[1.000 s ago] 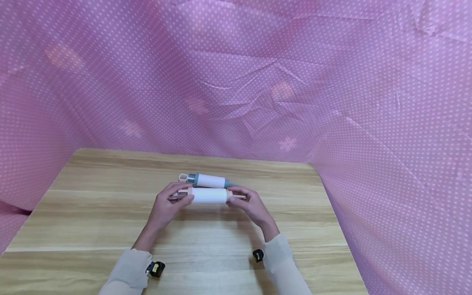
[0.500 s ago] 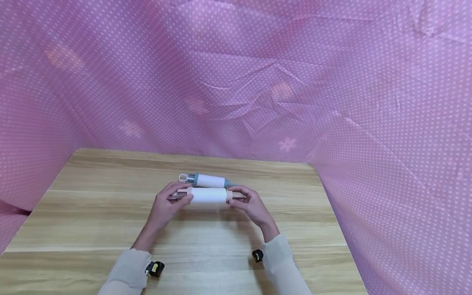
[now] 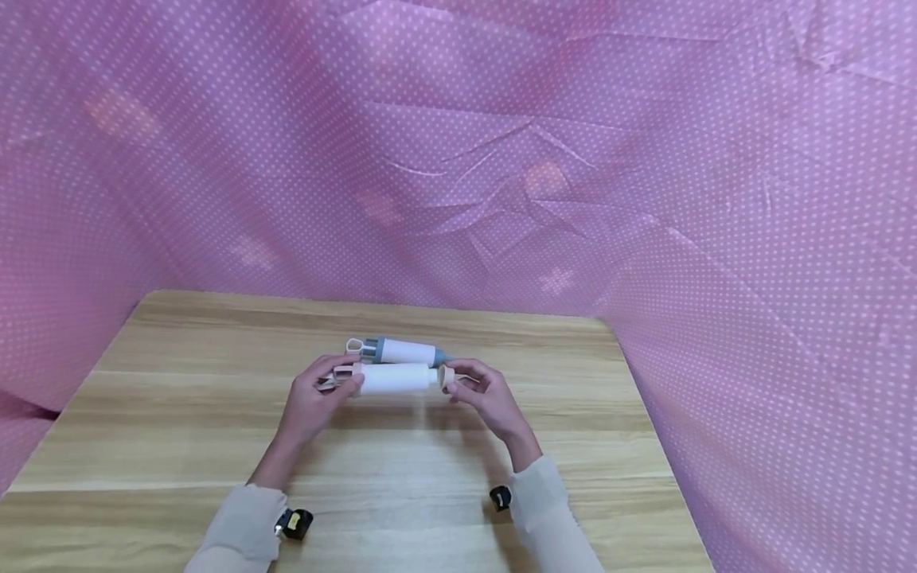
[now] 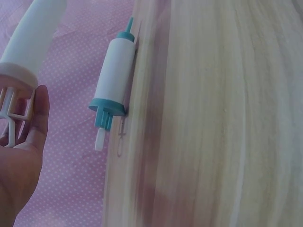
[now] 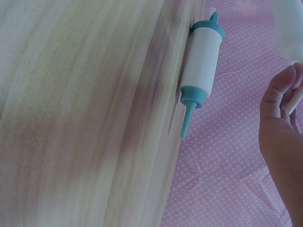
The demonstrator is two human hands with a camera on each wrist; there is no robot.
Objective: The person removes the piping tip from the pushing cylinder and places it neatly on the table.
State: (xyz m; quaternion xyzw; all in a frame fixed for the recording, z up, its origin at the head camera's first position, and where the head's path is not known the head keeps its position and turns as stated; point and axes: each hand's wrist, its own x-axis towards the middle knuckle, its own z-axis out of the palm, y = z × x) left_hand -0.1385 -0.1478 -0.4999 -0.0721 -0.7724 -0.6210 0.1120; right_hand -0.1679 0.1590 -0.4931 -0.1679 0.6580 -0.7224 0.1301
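My left hand [image 3: 308, 406] grips the pale pink collar end of a white icing syringe [image 3: 392, 379], held sideways above the table. In the left wrist view the syringe's white barrel [image 4: 35, 35] rises from that collar, and its pale handle frame [image 4: 10, 116] lies against the palm. My right hand [image 3: 496, 404] pinches a pale pink nozzle cap [image 3: 447, 378], apart from the barrel by a small gap, its open end towards the barrel. A narrow white neck [image 3: 433, 377] shows on the barrel there. The right fingers partly hide the nozzle's tip.
Just behind the hands, a second icing syringe [image 3: 408, 352], white with teal ends, lies on the wooden table [image 3: 215, 430]. Pink dotted cloth [image 3: 458, 159] hangs round the back and sides. A small black device [image 3: 297, 524] sits at the left wrist.
The nozzle cap has come off the barrel, which earlier was joined to it. My left hand has moved slightly left with the syringe; my right hand has barely moved.
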